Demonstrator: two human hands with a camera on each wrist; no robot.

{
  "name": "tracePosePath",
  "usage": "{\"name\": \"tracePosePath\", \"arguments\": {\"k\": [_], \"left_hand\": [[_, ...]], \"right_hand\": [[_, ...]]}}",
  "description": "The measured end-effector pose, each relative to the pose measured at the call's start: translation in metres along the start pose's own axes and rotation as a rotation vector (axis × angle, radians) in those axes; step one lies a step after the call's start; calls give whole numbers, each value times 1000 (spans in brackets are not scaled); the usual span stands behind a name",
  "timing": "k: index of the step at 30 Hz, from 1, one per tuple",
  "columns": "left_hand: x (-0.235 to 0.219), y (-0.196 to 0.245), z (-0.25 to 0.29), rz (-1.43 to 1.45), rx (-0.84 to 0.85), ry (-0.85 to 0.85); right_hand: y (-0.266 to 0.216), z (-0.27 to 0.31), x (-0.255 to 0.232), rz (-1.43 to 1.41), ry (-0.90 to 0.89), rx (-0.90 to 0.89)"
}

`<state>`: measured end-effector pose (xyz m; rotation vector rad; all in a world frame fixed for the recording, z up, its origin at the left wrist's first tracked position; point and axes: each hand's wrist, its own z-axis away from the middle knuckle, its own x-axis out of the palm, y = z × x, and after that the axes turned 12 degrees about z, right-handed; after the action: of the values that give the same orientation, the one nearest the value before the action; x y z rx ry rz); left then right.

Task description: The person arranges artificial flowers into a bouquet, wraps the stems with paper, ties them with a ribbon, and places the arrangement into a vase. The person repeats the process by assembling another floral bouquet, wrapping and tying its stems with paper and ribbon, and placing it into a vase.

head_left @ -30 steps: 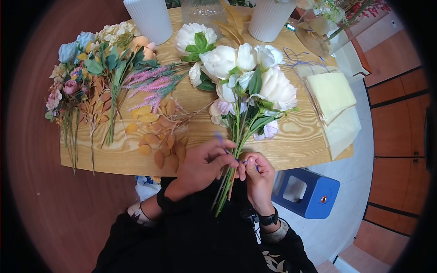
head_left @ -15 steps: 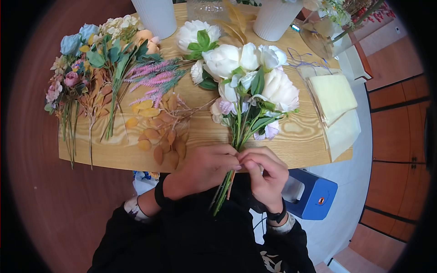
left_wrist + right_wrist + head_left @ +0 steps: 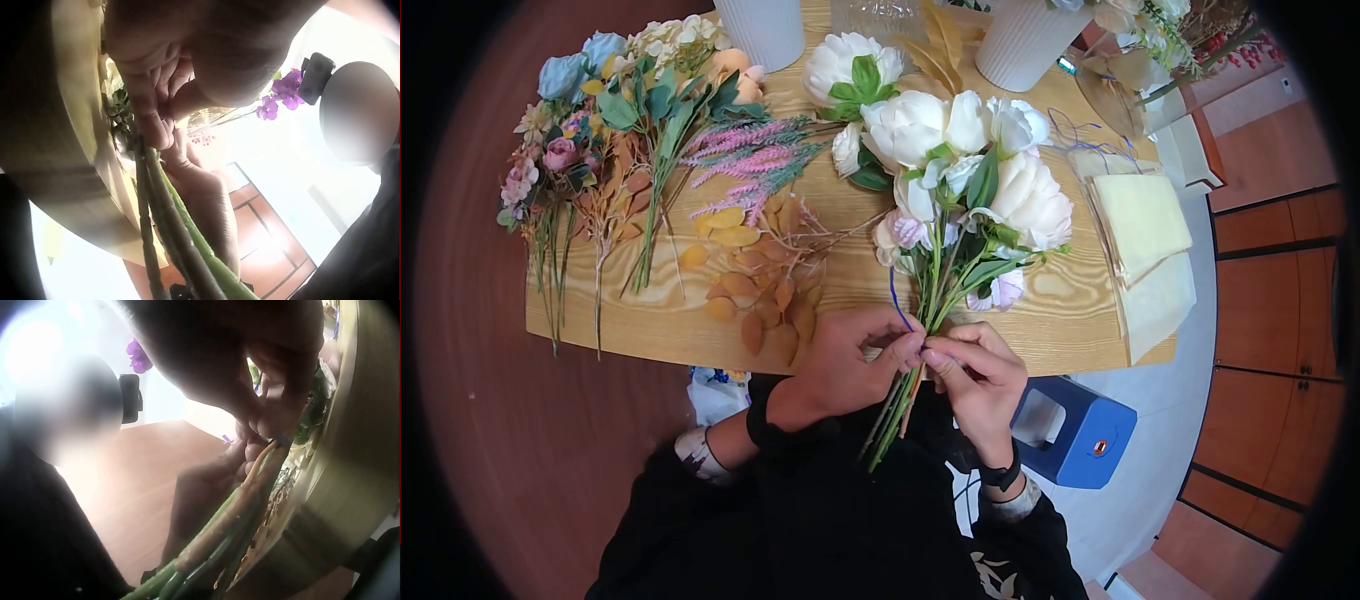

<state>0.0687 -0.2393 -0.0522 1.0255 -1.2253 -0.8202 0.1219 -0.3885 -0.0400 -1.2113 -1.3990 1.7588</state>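
Note:
A bouquet of white and pale pink artificial flowers [image 3: 1020, 195] lies over the table's near edge, its green stems [image 3: 892, 430] pointing toward my body. Around the stems runs a thin blue-purple tie [image 3: 897, 298], one end of it sticking up past the left hand. My left hand [image 3: 855, 355] pinches the tie at the left side of the stems, thumb against index finger. From the right, my right hand [image 3: 980, 375] pinches it at the same spot, fingertips right beside the left ones. In the right wrist view, a bit of the tie [image 3: 281, 440] shows against the stems [image 3: 219, 528].
Pink flower sprays [image 3: 750, 160], orange leaf branches [image 3: 765, 290] and mixed flower stems [image 3: 560, 155] lie on the table's left. Folded cream wrapping sheets [image 3: 1140, 225] and loose purple ties [image 3: 1090, 138] are at right. White vases [image 3: 1030, 45] stand behind; a blue box [image 3: 1075, 430] sits below.
My right hand has come in against the left fingertips at the stems, from slightly apart a second ago. The tie's end now stands up clearly above the left hand. The head view has shifted slightly.

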Motion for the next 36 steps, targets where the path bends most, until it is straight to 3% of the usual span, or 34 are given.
{"name": "tracePosePath", "arguments": {"k": [4,6,10,13,15,18,22,25,31,36], "left_hand": [[2,1,-2,-45,9,12],[6,7,-2,-28,-56,74],[6,3,0,43,-9,131],[-2,3,4,14,116,74],[-8,11,2,-533,449,-159],[-4,16,3,-661,567,-163],[-6,14,2,-715,557,-185],[-2,10,3,-733,506,-142],[5,11,2,-622,349,-40],[-2,6,0,-461,315,-126]], "right_hand": [[1,-2,7,-66,35,30],[7,-2,7,50,45,-121],[1,-4,5,140,94,-248],[-3,-4,1,180,25,-140],[3,-6,1,40,-37,-70],[0,-9,-2,34,-103,-71],[-3,-11,-5,106,-152,-152],[-1,-6,-2,61,-132,-56],[10,3,6,79,4,-146],[5,5,6,-143,2,35]]}}
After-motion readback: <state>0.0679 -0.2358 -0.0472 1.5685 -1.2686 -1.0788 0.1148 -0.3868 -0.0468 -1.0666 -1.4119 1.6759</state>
